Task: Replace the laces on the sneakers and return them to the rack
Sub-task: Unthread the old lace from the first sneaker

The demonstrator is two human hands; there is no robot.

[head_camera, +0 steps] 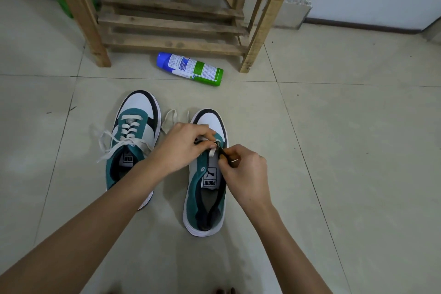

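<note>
A pale tiled floor [334,150] is seen, w/ a wooden rack [171,24] at the wall, well apart from the work. The laced sneaker [133,141] stands beside the open sneaker [207,198], whose long axis runs toward the rack, toe away from the person. A spray can [189,69] is laid btw. rack and shoes. Over the front eyelets the left hand [183,145] is curled, pinching the lace [212,151]. The right hand [243,169], equally near, pinches the lace end just beside it. The next eyelets are judged to lie toward the person.

Rough bare-wood rack [171,24] — matt suede-like sneakers [205,174], flat cloth lace [211,151], glossy floor tiles [346,150]
</note>
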